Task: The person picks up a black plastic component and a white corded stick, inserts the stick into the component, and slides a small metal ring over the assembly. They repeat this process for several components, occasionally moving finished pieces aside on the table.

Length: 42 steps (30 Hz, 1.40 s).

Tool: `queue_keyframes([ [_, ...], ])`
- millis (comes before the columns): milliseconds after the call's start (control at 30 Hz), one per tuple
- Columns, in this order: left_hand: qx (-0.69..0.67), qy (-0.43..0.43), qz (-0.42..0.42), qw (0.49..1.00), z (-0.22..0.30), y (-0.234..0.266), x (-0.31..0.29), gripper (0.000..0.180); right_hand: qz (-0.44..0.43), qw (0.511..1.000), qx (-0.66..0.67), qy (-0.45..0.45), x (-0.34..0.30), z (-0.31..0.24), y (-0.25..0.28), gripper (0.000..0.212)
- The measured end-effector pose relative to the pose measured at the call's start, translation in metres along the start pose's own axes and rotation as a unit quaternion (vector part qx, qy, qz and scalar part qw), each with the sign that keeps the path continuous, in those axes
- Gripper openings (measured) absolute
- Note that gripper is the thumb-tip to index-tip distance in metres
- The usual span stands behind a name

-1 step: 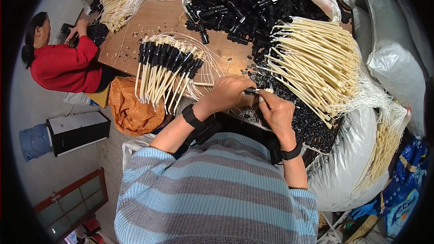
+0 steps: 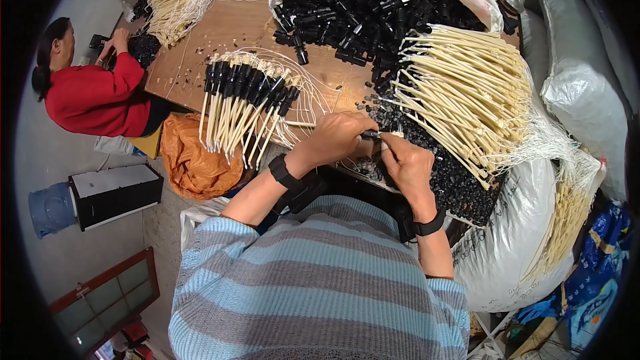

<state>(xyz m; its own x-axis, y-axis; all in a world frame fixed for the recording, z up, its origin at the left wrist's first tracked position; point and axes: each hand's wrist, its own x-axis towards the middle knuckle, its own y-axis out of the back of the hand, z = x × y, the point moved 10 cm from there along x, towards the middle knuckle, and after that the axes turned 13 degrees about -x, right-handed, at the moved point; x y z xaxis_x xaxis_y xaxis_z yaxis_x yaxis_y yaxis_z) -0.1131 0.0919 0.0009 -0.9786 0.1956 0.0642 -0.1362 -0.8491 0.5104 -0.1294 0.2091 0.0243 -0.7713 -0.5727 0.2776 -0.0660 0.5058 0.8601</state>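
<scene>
In front of my chest, at the table's near edge, both hands are closed on one small piece of work. My left hand [image 2: 337, 137] grips a black plastic fitting [image 2: 369, 135], its dark body partly hidden by my fingers. The thumb and fingers of my right hand [image 2: 409, 165] pinch the cream-coloured end of a thin stick [image 2: 397, 134] at the fitting's right side. How far the two parts are joined cannot be seen. Left of my hands lies a row of cream sticks with black fittings on them [image 2: 250, 90], white strings trailing from it.
Loose cream sticks [image 2: 467, 87] are heaped right of my hands, over small black parts [image 2: 460, 187]. Black fittings [image 2: 353, 13] spill from a white sack at the back. A person in red [image 2: 97, 93] works at the far left. An orange sack [image 2: 193, 160] stands below the table.
</scene>
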Motion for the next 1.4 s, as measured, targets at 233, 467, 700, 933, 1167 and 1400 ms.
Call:
queue_keyframes([
  [233,-0.061,0.0,-0.04,0.997,0.003,-0.009,0.005,0.042,-0.03,0.996,0.086,0.003,0.006,-0.006,-0.007,0.018],
  [467,-0.082,-0.077,0.087,0.99,0.021,0.016,0.005,0.036,-0.022,1.0,0.008,-0.01,-0.003,-0.006,-0.015,0.027],
  [700,-0.091,-0.106,0.184,0.973,0.016,0.022,-0.006,0.024,-0.005,1.0,-0.003,-0.024,-0.003,-0.007,-0.011,0.02],
  [933,-0.125,-0.129,0.135,0.974,0.017,0.024,-0.001,0.013,0.034,0.998,0.039,-0.035,-0.002,-0.003,0.0,0.016],
  [1167,-0.067,-0.114,0.095,0.987,-0.006,0.016,0.02,0.018,-0.007,0.99,0.096,-0.105,-0.012,0.022,-0.016,0.013],
  [1400,-0.021,0.023,0.138,0.99,-0.075,0.03,0.071,0.03,-0.012,0.971,0.124,-0.205,-0.024,0.051,-0.011,0.01],
])
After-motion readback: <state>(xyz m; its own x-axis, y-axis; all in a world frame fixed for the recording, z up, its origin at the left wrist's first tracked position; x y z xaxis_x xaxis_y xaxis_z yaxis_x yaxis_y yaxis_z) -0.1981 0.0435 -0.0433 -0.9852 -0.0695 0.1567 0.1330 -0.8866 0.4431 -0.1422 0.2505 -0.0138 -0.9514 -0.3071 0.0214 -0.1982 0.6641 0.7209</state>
